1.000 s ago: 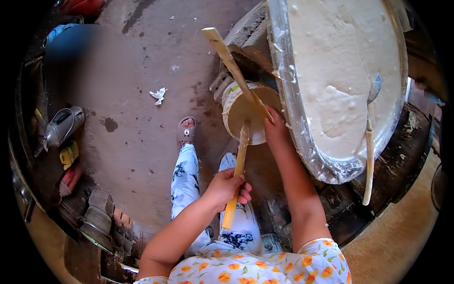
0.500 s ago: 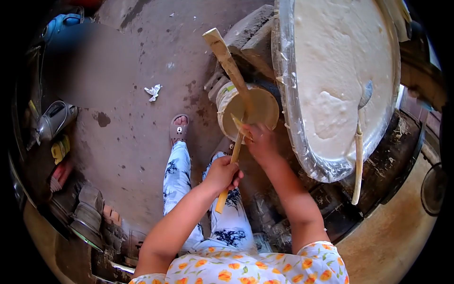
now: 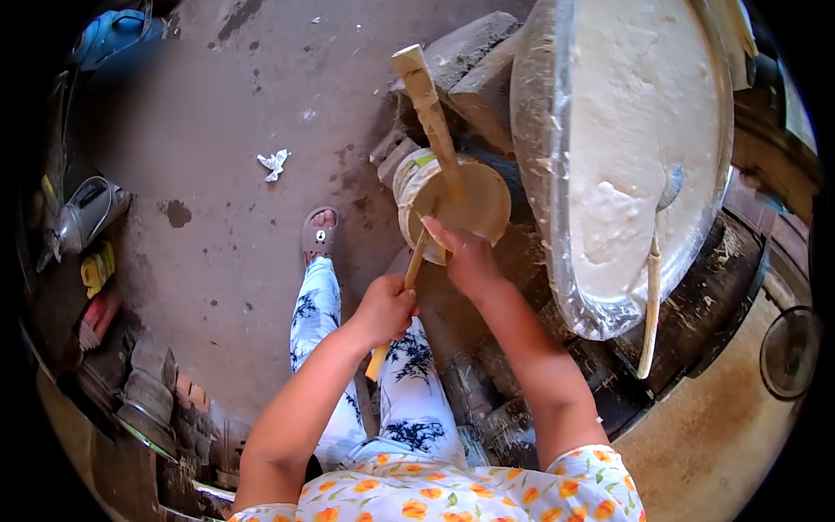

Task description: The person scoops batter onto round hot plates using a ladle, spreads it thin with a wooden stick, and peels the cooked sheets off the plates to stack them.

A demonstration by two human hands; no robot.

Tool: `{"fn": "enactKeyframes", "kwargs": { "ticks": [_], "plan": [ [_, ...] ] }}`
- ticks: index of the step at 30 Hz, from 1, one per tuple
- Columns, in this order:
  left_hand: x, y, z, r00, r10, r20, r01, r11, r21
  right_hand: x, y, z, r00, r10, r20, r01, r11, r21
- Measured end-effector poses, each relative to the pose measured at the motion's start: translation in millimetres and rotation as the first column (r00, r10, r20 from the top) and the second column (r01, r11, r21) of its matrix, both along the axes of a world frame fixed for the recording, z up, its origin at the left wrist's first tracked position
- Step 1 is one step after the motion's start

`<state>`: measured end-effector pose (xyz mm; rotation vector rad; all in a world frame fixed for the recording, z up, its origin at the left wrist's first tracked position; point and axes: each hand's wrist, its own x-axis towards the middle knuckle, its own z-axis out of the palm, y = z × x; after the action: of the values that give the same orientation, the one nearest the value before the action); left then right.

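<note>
My left hand point(image 3: 387, 306) is closed around a yellow wooden stick point(image 3: 378, 358), which slants up to the near rim of a white bucket point(image 3: 405, 207). Against the upper end of that stick is my right hand point(image 3: 468, 261), fingers pressed together, with a small yellowish edge beneath them that I cannot make out. A flat wooden paddle point(image 3: 426, 103) stands tilted in the bucket, its lower end in pale batter. To the right, a large plastic-lined basin point(image 3: 564, 252) holds thick pale batter point(image 3: 617, 113), with a ladle point(image 3: 651, 300) resting over its near edge.
Grey blocks point(image 3: 470, 54) lie behind the bucket, beside the basin. At the left are a metal watering can point(image 3: 90, 209), a yellow container point(image 3: 97, 268) and a blue container point(image 3: 117, 36). White crumpled paper point(image 3: 274, 164) lies on the floor beyond my foot.
My right hand has come from the bucket's right side to its near rim, beside the stick. My left hand has moved up and left with the stick. The view has shifted slightly.
</note>
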<state>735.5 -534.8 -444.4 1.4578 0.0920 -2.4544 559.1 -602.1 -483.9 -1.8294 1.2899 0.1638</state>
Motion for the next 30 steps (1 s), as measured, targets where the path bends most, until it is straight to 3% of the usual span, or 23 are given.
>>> {"fn": "enactKeyframes", "kwargs": {
  "ticks": [4, 9, 11, 13, 14, 19, 21, 22, 27, 29, 30],
  "plan": [
    [-2, -3, 2, 0.999, -0.048, 0.012, 0.049, 0.998, -0.050, -6, 3, -32, 1.000, 0.029, -0.005, -0.029, 0.991, -0.134],
    [1, 0, -3, 0.998, 0.022, -0.065, -0.021, 1.000, 0.018, -14, -17, -75, 0.966, 0.103, -0.238, -0.133, 0.985, -0.113],
    [11, 3, -9, 0.996, 0.026, -0.081, -0.023, 0.999, 0.033, -7, -20, -80, 0.963, 0.090, -0.254, -0.111, 0.992, -0.068],
    [17, 4, -14, 0.995, 0.029, -0.093, -0.024, 0.999, 0.049, 0, -21, -90, 0.953, -0.030, -0.301, 0.020, 0.999, -0.036],
    [17, 6, -15, 0.994, 0.034, -0.101, -0.029, 0.998, 0.053, -4, -18, -97, 0.976, -0.067, -0.205, 0.039, 0.990, -0.139],
    [13, 12, -14, 0.993, 0.044, -0.110, -0.039, 0.998, 0.056, -8, -24, -119, 0.956, -0.089, -0.279, 0.040, 0.983, -0.178],
    [12, 14, -13, 0.994, 0.066, -0.090, -0.062, 0.997, 0.053, -13, -30, -139, 0.895, -0.092, -0.436, 0.039, 0.991, -0.128],
    [11, 16, -14, 0.993, 0.075, -0.096, -0.070, 0.996, 0.056, -14, -36, -143, 0.854, -0.010, -0.520, -0.017, 0.999, -0.046],
    [9, 22, -12, 1.000, 0.024, -0.005, -0.024, 1.000, -0.010, -26, -38, -143, 0.849, 0.061, -0.526, -0.114, 0.991, -0.070],
    [0, 34, -17, 0.979, -0.057, 0.197, 0.099, 0.972, -0.212, -29, -38, -133, 0.914, -0.060, -0.402, -0.012, 0.985, -0.172],
    [-5, 39, -21, 0.979, -0.056, 0.196, 0.099, 0.971, -0.216, -33, -34, -127, 0.923, -0.078, -0.377, 0.037, 0.993, -0.113]
  ]
}}
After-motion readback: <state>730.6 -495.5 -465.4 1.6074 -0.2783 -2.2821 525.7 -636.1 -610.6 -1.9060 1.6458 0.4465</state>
